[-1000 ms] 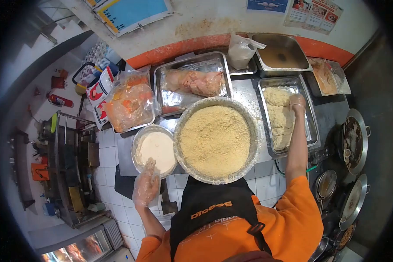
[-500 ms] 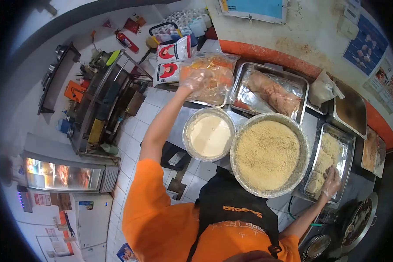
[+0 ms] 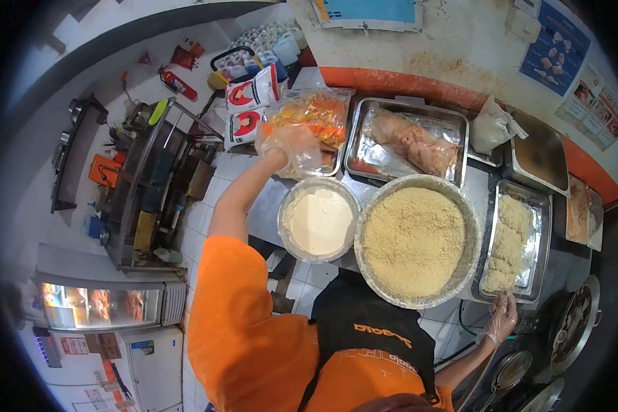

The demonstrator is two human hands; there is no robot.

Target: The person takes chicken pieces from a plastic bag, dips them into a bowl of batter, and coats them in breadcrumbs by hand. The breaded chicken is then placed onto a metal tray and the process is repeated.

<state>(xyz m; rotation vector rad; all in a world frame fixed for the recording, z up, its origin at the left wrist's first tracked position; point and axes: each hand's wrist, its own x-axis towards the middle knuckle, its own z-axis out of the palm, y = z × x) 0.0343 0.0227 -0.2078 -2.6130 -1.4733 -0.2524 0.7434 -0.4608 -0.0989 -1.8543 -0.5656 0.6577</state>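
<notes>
clear plastic gloves cover both hands. left hand [image 3: 292, 145], upper centre-left of frame, reaches up to a clear bag of orange pieces [image 3: 309, 117] sitting in a steel tray [image 3: 331, 163]; fingers are curled onto the bag's near lower edge and bunch the film, so it reads as a pinch on the bag, though glove and bag film blur together. right hand [image 3: 502, 317], lower right of frame, hangs loose with fingers spread and nothing in it, just below the near rim of the tray of breaded pieces [image 3: 513, 240]. centre of frame: big round pan of crumbs [image 3: 413, 240], nearly full, touching the smaller round bowl of pale batter [image 3: 318, 221] to its left. above them, a steel tray holds raw chicken under plastic [image 3: 410, 141]. upper right: a tied white bag [image 3: 491, 127] beside an empty deep steel pan [image 3: 541, 156]. two red-and-white packets [image 3: 253, 101] stand left of the orange bag. lower right edge: pans on a stove [image 3: 575, 328]. orange shirt and black apron [image 3: 364, 336] fill the bottom of frame.
</notes>
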